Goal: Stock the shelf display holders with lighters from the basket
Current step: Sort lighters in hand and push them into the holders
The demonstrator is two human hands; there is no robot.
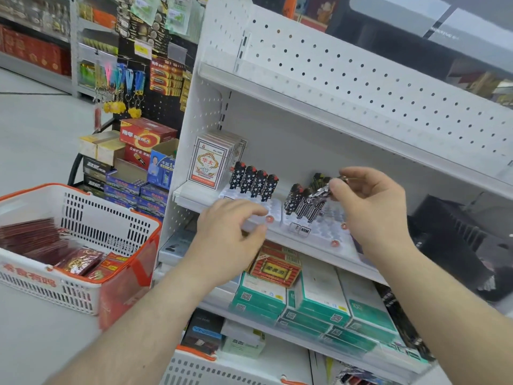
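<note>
Nearest, at the bottom edge, the white rim of a second basket [222, 368] shows, with dark, blurred items just to its right that I cannot identify. To the left sits the orange-and-white basket [116, 218], where only red packets are visible; no lighters can be made out in it.

Further in, the left hand [230, 232] hovers at the near edge of the left holder [273, 207], fingers loosely curled; whether it touches the tray or pinches anything small is unclear. The right hand [372, 207] pinches a silvery patterned lighter [322, 193] between thumb and fingertips, tilted, above the right holder [327, 226].

The left holder carries a far row of four star-printed lighters [254, 180], upright; the right holder has a small cluster of dark patterned lighters [302, 204] at its left side, most sockets bare. Beyond, playing cards [211, 162] stand at the shelf's far left.

To do this step well, I judge the lighter should be turned upright, base down, lined up over a free socket just beside the cluster, then pressed straight in, while the left hand steadies the trays so neighbours do not topple.
</note>
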